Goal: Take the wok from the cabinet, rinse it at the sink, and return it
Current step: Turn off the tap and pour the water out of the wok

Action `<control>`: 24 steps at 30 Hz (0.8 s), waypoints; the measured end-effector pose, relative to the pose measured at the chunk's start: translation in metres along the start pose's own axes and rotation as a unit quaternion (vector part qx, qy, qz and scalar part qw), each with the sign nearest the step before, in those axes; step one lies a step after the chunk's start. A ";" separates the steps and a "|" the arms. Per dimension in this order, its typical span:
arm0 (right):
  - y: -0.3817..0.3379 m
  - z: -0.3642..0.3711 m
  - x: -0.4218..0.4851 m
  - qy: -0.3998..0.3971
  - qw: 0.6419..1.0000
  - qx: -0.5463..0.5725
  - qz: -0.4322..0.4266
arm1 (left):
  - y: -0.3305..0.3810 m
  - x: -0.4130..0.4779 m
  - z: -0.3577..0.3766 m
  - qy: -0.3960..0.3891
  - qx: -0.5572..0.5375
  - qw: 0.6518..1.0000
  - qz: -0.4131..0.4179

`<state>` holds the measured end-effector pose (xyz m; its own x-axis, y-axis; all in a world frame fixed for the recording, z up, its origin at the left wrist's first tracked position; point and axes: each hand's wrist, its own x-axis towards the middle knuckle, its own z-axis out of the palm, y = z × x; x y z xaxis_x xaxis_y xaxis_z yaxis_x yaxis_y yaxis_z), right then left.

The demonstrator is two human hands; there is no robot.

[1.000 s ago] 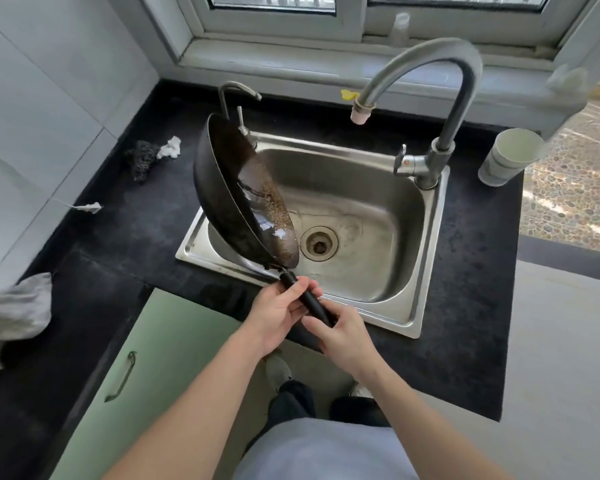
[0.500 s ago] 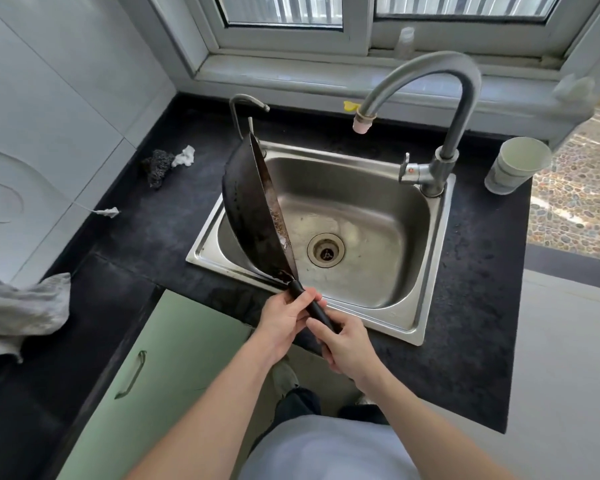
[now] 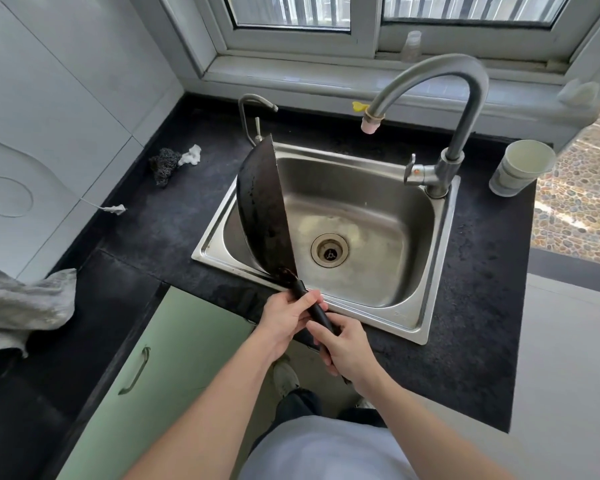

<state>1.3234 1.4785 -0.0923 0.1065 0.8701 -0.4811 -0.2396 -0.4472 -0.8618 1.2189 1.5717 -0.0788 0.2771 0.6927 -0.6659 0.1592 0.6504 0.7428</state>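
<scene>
Wok (image 3: 261, 209) tipped further, edge-on over sink (image 3: 343, 181) (underside showing); left hand (image 3: 286, 320), right hand (image 3: 347, 348): grip curled round handle (image 3: 314, 308).

A home kitchen: a steel sink (image 3: 378, 278) with a gooseneck faucet (image 3: 471, 109) is set in a black counter (image 3: 482, 289) under a window (image 3: 291, 12), with wall tiles (image 3: 49, 116), a green cabinet door (image 3: 174, 368), a scourer (image 3: 163, 164) and a cup (image 3: 522, 168).

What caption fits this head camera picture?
Left hand and right hand hold a black wok on edge over the steel sink.
</scene>
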 end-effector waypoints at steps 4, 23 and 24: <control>0.001 0.001 -0.002 0.006 1.000 -0.003 0.000 | -0.003 0.002 -0.001 -0.003 0.003 1.000 0.000; 0.005 0.007 -0.002 0.015 1.000 -0.005 0.006 | -0.005 0.003 -0.005 0.003 0.008 1.000 -0.008; 0.006 0.007 -0.001 0.017 1.000 -0.003 0.007 | -0.004 0.003 -0.005 0.004 0.009 1.000 -0.007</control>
<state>1.3148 1.4762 -0.0953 0.1355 0.8569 -0.4973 -0.2351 -0.4598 -0.8563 1.2148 1.5725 -0.0840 0.2670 0.6856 -0.6772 0.1805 0.6547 0.7340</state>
